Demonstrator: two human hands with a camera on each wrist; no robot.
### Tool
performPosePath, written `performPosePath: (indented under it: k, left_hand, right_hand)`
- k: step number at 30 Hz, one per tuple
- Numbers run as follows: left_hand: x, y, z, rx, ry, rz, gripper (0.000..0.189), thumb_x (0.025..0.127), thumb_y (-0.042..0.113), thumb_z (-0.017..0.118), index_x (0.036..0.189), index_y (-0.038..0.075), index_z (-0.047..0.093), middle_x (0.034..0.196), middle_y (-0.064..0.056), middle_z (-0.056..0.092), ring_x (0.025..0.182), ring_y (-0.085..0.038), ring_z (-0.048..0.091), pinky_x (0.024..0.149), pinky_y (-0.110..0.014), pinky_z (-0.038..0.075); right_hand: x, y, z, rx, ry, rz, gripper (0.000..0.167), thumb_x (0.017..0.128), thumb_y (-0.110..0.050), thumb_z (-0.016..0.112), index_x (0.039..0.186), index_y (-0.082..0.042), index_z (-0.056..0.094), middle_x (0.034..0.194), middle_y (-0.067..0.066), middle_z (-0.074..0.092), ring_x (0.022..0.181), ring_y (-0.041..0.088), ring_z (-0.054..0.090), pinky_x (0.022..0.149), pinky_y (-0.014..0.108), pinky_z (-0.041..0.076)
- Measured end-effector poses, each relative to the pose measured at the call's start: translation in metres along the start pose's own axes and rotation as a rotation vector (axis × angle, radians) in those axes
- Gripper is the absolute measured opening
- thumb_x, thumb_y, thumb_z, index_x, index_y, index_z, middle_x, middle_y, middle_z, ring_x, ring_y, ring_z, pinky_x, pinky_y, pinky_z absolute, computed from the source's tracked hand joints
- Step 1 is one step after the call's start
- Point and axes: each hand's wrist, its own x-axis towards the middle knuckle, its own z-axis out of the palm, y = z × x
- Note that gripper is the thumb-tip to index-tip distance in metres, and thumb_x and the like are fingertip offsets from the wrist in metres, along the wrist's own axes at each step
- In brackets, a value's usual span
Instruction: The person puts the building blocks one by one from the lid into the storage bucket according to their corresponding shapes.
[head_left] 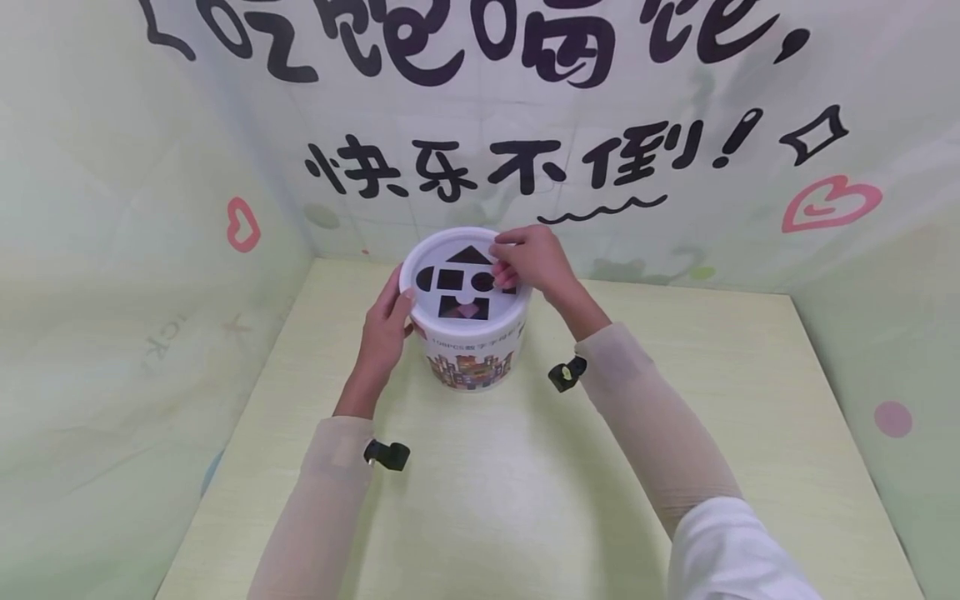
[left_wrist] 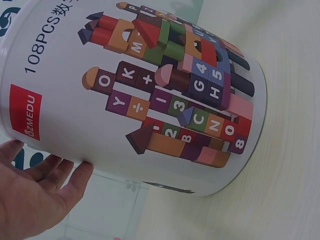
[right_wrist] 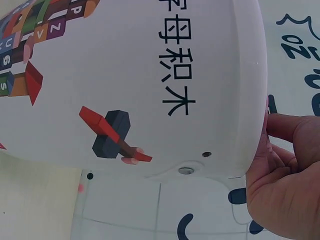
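A white block bucket (head_left: 471,354) stands upright on the table, printed with a picture of coloured letter and number blocks. Its white lid (head_left: 427,304) has dark shaped cut-outs, among them a triangle, a square and a circle. At the bucket's left side, my left hand (head_left: 386,325) holds it, thumb at the lid rim and fingers along the wall (left_wrist: 55,175). Over the right part of the lid is my right hand (head_left: 536,260), its fingers bent near the round cut-out. I cannot tell whether those fingertips pinch anything. A pinkish piece shows through the lower cut-out.
The pale yellow table (head_left: 465,500) meets a printed backdrop (head_left: 420,117) close behind the bucket, with large dark lettering and a pink heart. Similar panels rise at left and right. Each wrist wears a small black camera mount (head_left: 387,455).
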Motion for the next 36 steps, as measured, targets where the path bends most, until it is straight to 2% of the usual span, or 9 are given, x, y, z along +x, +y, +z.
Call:
performPosePath:
  k: [6,13,18,22,26,29,36]
  left_hand:
    - [0.0,-0.001,0.0,0.003,0.003,-0.001,0.049,0.1,0.05,0.044,0.147,0.05,0.032,0.154,0.008,0.038,0.135,-0.025,0.044,0.103,-0.053,0.045]
    - [0.001,-0.004,-0.001,-0.001,0.0,-0.011,0.049,0.099,0.051,0.044,0.146,0.05,0.032,0.154,0.009,0.037,0.136,-0.024,0.043,0.104,-0.054,0.044]
    - [0.003,-0.006,-0.003,-0.022,0.0,-0.016,0.049,0.102,0.045,0.044,0.148,0.046,0.032,0.155,0.009,0.036,0.136,-0.024,0.042,0.105,-0.053,0.044]
    - [-0.005,0.009,-0.002,-0.021,-0.009,-0.023,0.051,0.104,0.037,0.042,0.153,0.035,0.029,0.156,0.004,0.035,0.137,-0.026,0.041,0.106,-0.053,0.043]
    - [-0.004,0.007,-0.001,-0.011,0.0,-0.01,0.05,0.103,0.043,0.043,0.151,0.04,0.031,0.155,0.004,0.036,0.136,-0.025,0.042,0.105,-0.053,0.044]
    - [0.003,-0.006,-0.001,-0.012,0.009,0.0,0.048,0.1,0.049,0.044,0.147,0.048,0.033,0.154,0.009,0.038,0.136,-0.023,0.043,0.104,-0.053,0.045]
    - [0.004,-0.006,0.001,-0.013,0.011,0.004,0.048,0.1,0.049,0.044,0.147,0.049,0.033,0.154,0.009,0.037,0.136,-0.025,0.043,0.103,-0.054,0.045]
  right_hand:
    - [-0.003,0.007,-0.009,0.013,0.02,-0.009,0.032,0.095,-0.014,0.063,0.123,0.002,0.064,0.073,0.013,0.068,0.057,0.015,0.067,0.062,0.032,0.062]
    - [-0.005,0.012,-0.019,0.058,0.031,0.027,0.032,0.095,-0.014,0.063,0.123,0.001,0.064,0.075,0.013,0.068,0.058,0.016,0.066,0.063,0.031,0.062]
    - [-0.007,0.013,-0.024,0.068,0.022,0.052,0.032,0.095,-0.015,0.063,0.122,0.001,0.065,0.075,0.012,0.068,0.059,0.015,0.066,0.063,0.031,0.062]
    - [-0.009,0.014,-0.028,0.067,0.023,0.063,0.032,0.095,-0.015,0.063,0.122,0.002,0.065,0.074,0.011,0.068,0.058,0.015,0.066,0.061,0.03,0.062]
    - [-0.01,0.018,-0.035,0.061,0.019,0.063,0.032,0.095,-0.015,0.063,0.121,0.003,0.065,0.075,0.012,0.068,0.059,0.015,0.066,0.062,0.029,0.062]
    - [-0.012,0.023,-0.042,0.047,0.01,0.055,0.033,0.096,-0.016,0.062,0.122,0.003,0.064,0.077,0.012,0.068,0.06,0.015,0.067,0.063,0.029,0.062]
    - [-0.017,0.035,-0.056,0.034,0.021,0.067,0.034,0.096,-0.018,0.062,0.124,0.001,0.064,0.08,0.012,0.068,0.062,0.016,0.068,0.064,0.029,0.062]
